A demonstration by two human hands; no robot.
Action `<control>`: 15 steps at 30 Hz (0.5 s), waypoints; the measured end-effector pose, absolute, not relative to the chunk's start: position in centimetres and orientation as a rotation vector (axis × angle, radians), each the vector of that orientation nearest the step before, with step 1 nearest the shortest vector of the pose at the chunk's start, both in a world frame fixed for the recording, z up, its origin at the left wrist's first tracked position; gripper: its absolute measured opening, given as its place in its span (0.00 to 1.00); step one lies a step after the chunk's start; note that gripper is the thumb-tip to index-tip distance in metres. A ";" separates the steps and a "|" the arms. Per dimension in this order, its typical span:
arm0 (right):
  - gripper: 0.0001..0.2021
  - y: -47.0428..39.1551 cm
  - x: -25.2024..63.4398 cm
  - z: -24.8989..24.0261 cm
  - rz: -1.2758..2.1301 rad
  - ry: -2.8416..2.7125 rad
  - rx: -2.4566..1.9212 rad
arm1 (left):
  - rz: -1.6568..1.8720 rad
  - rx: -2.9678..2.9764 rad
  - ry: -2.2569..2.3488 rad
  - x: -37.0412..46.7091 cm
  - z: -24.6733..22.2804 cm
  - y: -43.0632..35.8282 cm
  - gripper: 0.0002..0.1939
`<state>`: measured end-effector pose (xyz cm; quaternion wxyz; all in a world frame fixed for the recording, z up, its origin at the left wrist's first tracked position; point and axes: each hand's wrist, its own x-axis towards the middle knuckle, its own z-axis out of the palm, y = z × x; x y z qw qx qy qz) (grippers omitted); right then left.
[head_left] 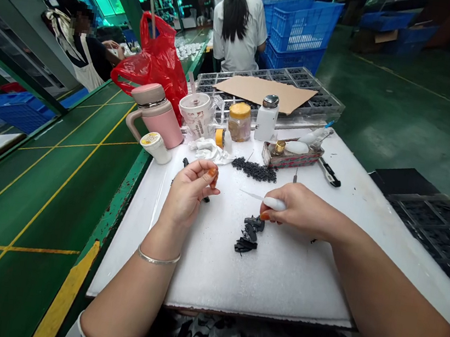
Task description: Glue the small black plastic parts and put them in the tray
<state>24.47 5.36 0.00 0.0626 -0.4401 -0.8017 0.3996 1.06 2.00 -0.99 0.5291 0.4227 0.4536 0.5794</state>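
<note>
My left hand is raised above the white tabletop, its thumb and fingertips pinched together; whatever lies between them is too small or hidden to make out. Dark pieces show partly behind it. In my right hand is a white tool with a long, thin, tapering tip that points left toward my other hand. Just below the right fingertips lies a short row of black parts on the table. Farther back is a heap of small black pieces.
Along the back stand a pink mug, a lidded cup, a yellow-capped jar and a white bottle. A small box and a cutter are at right. A green conveyor runs left. Two people sit beyond.
</note>
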 end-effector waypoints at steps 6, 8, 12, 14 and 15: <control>0.06 5.8 25.3 0.6 0.833 -2.317 -1.466 | 0.983 1.653 1.618 -1.6 0.1 2.2 0.09; 0.06 5.9 25.5 0.4 0.761 -2.322 -1.499 | 0.714 1.816 1.727 -2.0 0.0 2.1 0.09; 0.05 6.2 25.9 -0.1 0.699 -2.353 -1.559 | 0.309 2.096 1.835 -2.1 -0.5 2.0 0.11; 0.05 6.4 26.3 -0.1 0.690 -2.365 -1.559 | 0.192 2.179 1.879 -1.9 -0.7 1.9 0.11; 0.05 6.5 26.5 0.0 0.687 -2.369 -1.557 | 0.159 2.199 1.891 -1.9 -0.7 1.9 0.10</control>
